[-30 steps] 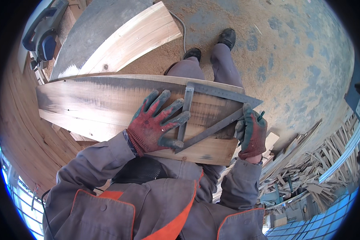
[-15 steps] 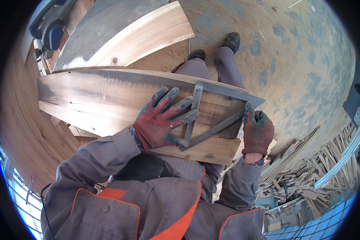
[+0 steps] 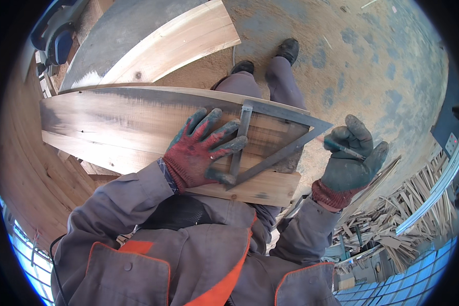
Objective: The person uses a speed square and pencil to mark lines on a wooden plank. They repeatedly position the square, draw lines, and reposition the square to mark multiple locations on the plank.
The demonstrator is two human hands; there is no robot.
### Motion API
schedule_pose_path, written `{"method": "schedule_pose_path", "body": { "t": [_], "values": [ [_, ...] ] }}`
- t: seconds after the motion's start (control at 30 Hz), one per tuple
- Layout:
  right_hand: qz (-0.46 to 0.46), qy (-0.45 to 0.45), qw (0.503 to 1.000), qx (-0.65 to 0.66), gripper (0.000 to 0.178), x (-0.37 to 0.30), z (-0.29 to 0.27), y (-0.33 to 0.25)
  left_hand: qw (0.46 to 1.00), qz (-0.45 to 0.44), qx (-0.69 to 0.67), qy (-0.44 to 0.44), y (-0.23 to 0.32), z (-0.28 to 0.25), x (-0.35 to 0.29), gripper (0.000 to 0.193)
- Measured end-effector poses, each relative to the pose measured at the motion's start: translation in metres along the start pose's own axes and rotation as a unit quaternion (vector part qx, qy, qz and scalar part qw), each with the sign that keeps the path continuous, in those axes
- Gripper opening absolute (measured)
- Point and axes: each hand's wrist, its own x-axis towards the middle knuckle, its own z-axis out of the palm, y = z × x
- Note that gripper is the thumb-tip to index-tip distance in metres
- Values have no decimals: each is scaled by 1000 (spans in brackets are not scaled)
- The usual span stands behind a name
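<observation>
A wide wooden board (image 3: 137,112) with a dark-stained far edge lies across in front of me. On its right end rests a grey metal triangle square (image 3: 278,157), one corner jutting past the board. My left hand (image 3: 201,148), in a red and green-grey work glove, lies flat with fingers spread on the board, its fingertips and thumb touching the square's left bar. Off the board's right end, my right hand (image 3: 351,160) is in the same kind of glove, turned partly palm up. Its curled fingers grip a thin pencil (image 3: 351,152).
A curved plank (image 3: 173,48) lies beyond the board over a dark panel. A power tool (image 3: 61,43) sits at the far left, near big timber (image 3: 38,163). Sawdust covers the floor (image 3: 336,66). Wood offcuts (image 3: 387,219) are heaped at the lower right.
My right hand has moved right, away from the square's corner, and turned over, bringing the pencil into view. The left hand stays on the board and square.
</observation>
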Motion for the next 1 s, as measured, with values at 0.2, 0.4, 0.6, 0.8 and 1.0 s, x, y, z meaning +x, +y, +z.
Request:
{"method": "schedule_pose_path", "body": {
  "t": [0.2,0.4,0.6,0.8,1.0],
  "values": [
    [69,-15,995,-73,100,2,0,1,1000,-8,-19,-13,0,2,0,94],
    [-1,-23,997,-72,83,-2,32,44,1000,-1,24,13,1,2,-1,94],
    [24,-69,996,-53,81,4,42,59,999,-1,1,36,1,3,-1,91],
    [55,-45,997,-21,77,10,38,65,998,10,11,54,-1,7,-3,92],
    [112,34,991,57,69,21,28,63,999,6,-4,38,-2,9,-4,90]
  ]
}}
